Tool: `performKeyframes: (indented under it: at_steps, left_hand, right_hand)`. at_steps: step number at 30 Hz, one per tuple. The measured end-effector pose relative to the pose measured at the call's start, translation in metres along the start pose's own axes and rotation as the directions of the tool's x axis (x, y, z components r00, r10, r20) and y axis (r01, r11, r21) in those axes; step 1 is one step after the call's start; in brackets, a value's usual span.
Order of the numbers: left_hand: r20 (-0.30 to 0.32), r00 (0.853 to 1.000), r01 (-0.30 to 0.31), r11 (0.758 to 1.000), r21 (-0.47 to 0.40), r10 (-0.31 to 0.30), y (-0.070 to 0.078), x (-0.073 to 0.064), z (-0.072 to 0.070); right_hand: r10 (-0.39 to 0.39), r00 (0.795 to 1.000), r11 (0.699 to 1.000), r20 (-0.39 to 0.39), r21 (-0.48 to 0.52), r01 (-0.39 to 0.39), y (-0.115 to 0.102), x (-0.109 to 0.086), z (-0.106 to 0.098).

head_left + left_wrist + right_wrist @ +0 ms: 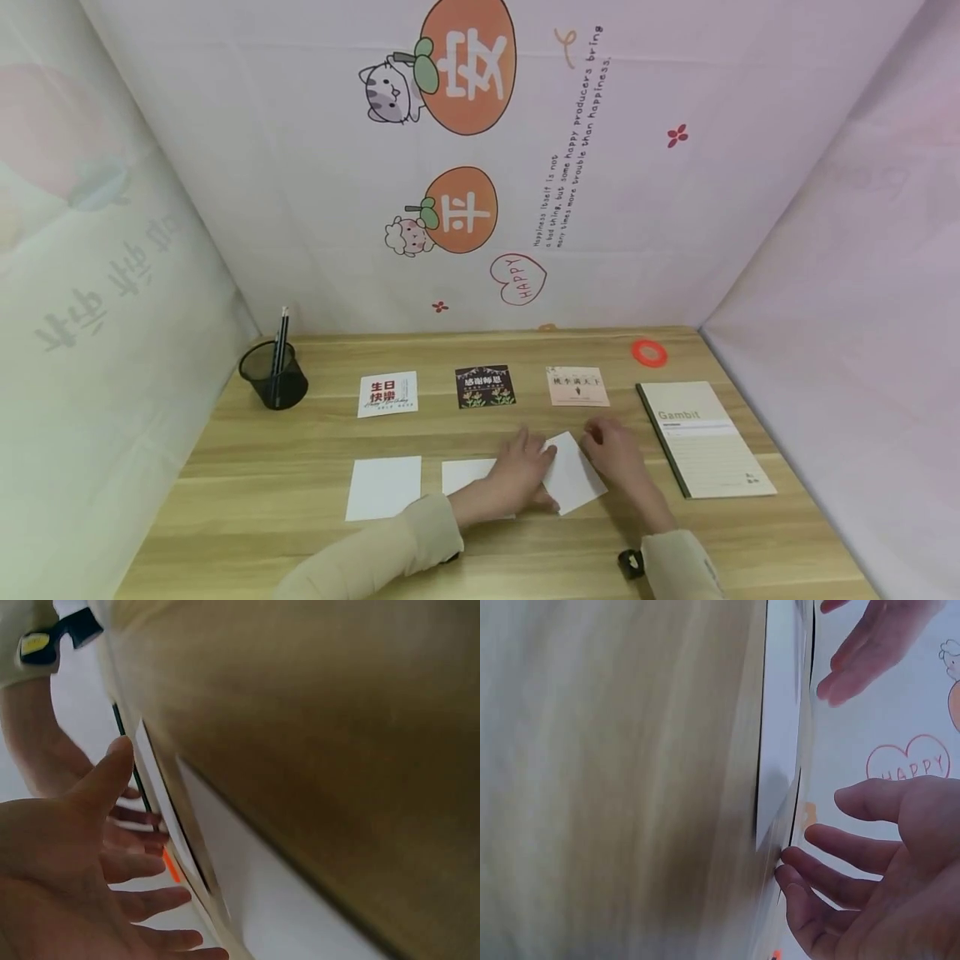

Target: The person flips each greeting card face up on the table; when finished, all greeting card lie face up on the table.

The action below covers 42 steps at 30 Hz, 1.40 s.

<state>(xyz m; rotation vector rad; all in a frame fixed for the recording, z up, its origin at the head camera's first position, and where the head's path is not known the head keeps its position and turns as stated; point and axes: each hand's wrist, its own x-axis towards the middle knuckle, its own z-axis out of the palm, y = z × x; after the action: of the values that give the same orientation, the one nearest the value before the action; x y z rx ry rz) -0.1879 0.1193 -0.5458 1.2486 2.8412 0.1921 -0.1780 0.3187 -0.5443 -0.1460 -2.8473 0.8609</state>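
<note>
Open-fingered and gripping nothing, the left hand (517,473) and right hand (617,452) flank a skewed white card (572,479) on the right half of the table (225,500), its far corner pointing toward the pale pink printed card (578,387) nearer the far edge.

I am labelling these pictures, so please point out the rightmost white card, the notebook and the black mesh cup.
Rightmost white card (573,476): head view, middle of its upper face.
Notebook (707,444): head view, middle of its cover.
Black mesh cup (293,386): head view, right side of its wall.
</note>
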Motion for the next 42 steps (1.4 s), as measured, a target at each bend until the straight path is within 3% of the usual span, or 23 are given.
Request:
performKeyframes:
  at_steps: [9,18,27,42]
  left_hand:
    - [0.017,0.996,0.083,0.989,0.126,-0.086,0.017,-0.009,0.009]
    - [0.005,0.998,0.062,0.990,0.131,-0.063,0.021,-0.008,0.009]
    - [0.042,0.998,0.040,0.993,0.109,-0.045,0.024,-0.009,0.011]
    - [-0.009,0.998,0.055,0.982,0.182,-0.055,0.024,-0.009,0.006]
  right_hand:
    - [-0.146,0.988,0.989,-0.045,-0.036,0.144,-0.008,-0.006,0.009]
    - [-0.229,0.972,0.973,-0.052,-0.015,0.228,-0.016,-0.008,0.012]
    - [-0.200,0.980,0.978,0.012,-0.063,0.200,-0.019,-0.010,0.014]
    - [-0.232,0.973,0.971,0.020,-0.048,0.233,-0.019,-0.014,0.010]
